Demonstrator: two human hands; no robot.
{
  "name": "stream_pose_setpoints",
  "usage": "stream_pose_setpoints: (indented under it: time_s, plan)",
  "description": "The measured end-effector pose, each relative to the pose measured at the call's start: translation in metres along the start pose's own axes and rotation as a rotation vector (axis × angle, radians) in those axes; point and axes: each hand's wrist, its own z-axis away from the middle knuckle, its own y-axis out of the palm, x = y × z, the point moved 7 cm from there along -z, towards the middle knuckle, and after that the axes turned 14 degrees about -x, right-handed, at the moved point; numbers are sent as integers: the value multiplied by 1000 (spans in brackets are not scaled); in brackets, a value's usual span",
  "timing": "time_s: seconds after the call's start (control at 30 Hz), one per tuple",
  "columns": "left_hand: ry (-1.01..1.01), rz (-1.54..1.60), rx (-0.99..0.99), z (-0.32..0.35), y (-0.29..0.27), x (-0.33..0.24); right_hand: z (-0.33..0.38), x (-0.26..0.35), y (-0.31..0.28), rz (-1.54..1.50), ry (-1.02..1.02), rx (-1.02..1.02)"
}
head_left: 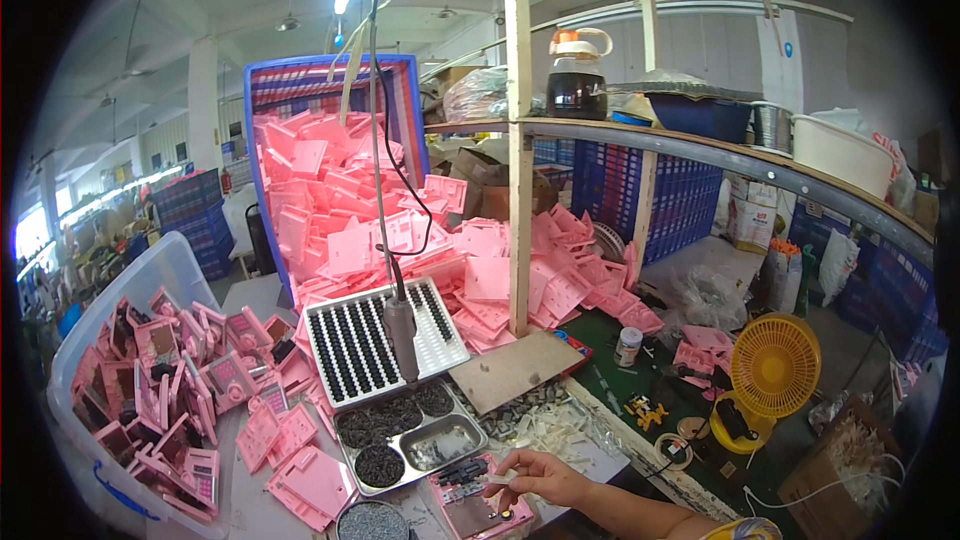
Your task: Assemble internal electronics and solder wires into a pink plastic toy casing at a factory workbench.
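Note:
My right hand (547, 478) reaches in from the lower right, its thumb and fingers pinched on a small whitish plastic piece (502, 478). Just beneath the fingers lies a pink plastic casing (468, 517) with dark parts fitted in it. My left hand does not show. Beyond the casing sits a metal tray (452, 443) whose compartments hold small dark parts. A round dish of grey bits (372, 522) stands left of the casing. Over the far end of the metal tray hangs a grey electric screwdriver (400, 338) on its cord.
A white tray with rows of black pieces (335, 335) lies behind. Pink casings (335, 245) spill from a tilted blue crate (250, 140). Left is a clear bin (70, 380) of filled casings; loose whitish pieces (550, 430) lie right. A yellow fan (775, 370) stands further right.

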Motion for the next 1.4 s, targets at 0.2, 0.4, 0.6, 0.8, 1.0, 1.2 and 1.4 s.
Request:
stream_pose_setpoints:
  time_s: [0.2, 0.4, 0.6, 0.8, 1.0, 1.2, 1.4]
  plan:
    - [-98, -106, 19, -15, 7, 10, 5, 3, -6, 17, -24, -10]
    - [-107, -79, 12, -18, 8, 13, 7, 7, 1, 1, -25, -9]
    - [13, -27, -36, -11, -6, 6, 5, 9, 4, -5, -35, 10]
    - [-148, -134, 35, -18, -3, 15, 6, 9, 0, 3, -37, -20]
    - [-190, -121, -48, -18, -21, 27, 6, 14, -10, 118, -110, -134]
    - [-238, -112, -126, -16, -39, 30, 27, 45, -40, 288, -239, -287]
    - [-232, -176, -170, -17, -55, 46, 48, 63, -45, 290, -118, -388]
